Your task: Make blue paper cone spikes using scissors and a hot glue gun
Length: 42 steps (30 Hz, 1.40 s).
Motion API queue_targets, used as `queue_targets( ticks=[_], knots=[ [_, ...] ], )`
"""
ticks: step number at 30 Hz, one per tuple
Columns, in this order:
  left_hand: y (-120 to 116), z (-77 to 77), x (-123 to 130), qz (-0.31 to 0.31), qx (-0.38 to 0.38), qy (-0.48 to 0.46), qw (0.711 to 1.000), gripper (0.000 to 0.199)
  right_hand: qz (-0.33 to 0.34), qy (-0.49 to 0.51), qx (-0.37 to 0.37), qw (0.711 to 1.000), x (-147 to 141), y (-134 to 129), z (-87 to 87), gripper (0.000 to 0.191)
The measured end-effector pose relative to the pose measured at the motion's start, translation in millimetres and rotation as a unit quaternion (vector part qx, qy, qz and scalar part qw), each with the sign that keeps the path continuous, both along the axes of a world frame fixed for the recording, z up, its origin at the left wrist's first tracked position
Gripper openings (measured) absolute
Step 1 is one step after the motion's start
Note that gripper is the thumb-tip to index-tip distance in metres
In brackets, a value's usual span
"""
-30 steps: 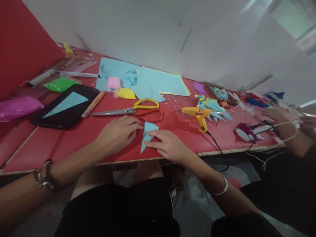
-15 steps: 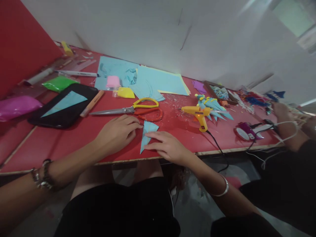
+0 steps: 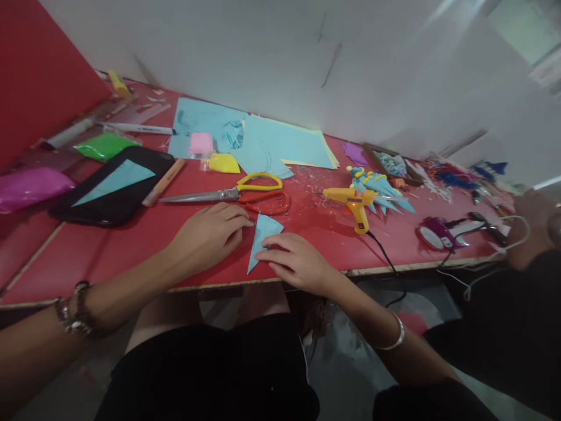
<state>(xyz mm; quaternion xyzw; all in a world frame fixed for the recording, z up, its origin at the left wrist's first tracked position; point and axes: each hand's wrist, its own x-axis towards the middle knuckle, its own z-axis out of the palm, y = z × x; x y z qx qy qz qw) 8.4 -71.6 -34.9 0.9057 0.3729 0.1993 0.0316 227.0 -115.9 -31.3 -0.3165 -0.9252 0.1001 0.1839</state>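
A small folded blue paper triangle lies on the red table near its front edge, its narrow tip toward me. On its right side rest the fingertips of my right hand, fingers apart. Just left of the paper, my left hand lies on the table with fingers bent loosely and nothing visible in it; its fingertips come close to the paper's left edge. Behind both hands are scissors with yellow and red handles, blades pointing left.
A yellow glue gun with its cord lies right of centre, beside a blue spiky paper piece. At left, a black tray holds a blue triangle. Blue sheets lie behind. Another person's arm is at far right.
My right hand's fingertips have shifted slightly over the paper, and the triangle has tilted a little. My left hand has hardly moved. The other person's arm has moved right.
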Motion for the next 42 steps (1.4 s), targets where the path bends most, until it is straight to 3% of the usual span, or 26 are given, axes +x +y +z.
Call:
queue_targets(
  ticks=[8, 17, 25, 35, 42],
  knots=[
    [1, 0.8, 1, 0.003, -0.006, 0.006, 1.0, 0.033, -0.077, 0.053, -0.055, 0.994, -20, 0, 3.8, 0.021],
    [-1, 1.5, 0, 0.0, 0.003, 0.02, 1.0, 0.033, -0.106, 0.042, -0.068, 0.991, -28, -2, 7.5, 0.015],
    [0, 1.6, 1, -0.008, 0.007, 0.009, 1.0, 0.031, -0.08, 0.086, -0.068, 0.991, -25, -3, 7.1, 0.013],
    [-3, 6.9, 1, -0.007, 0.0, 0.035, 0.999, 0.032, -0.09, 0.072, -0.071, 0.991, -26, -3, 8.6, 0.015],
    [-1, 0.2, 1, 0.004, 0.012, 0.002, 1.0, 0.03, -0.081, 0.105, -0.061, 0.989, -27, -6, 5.8, 0.013]
  ],
)
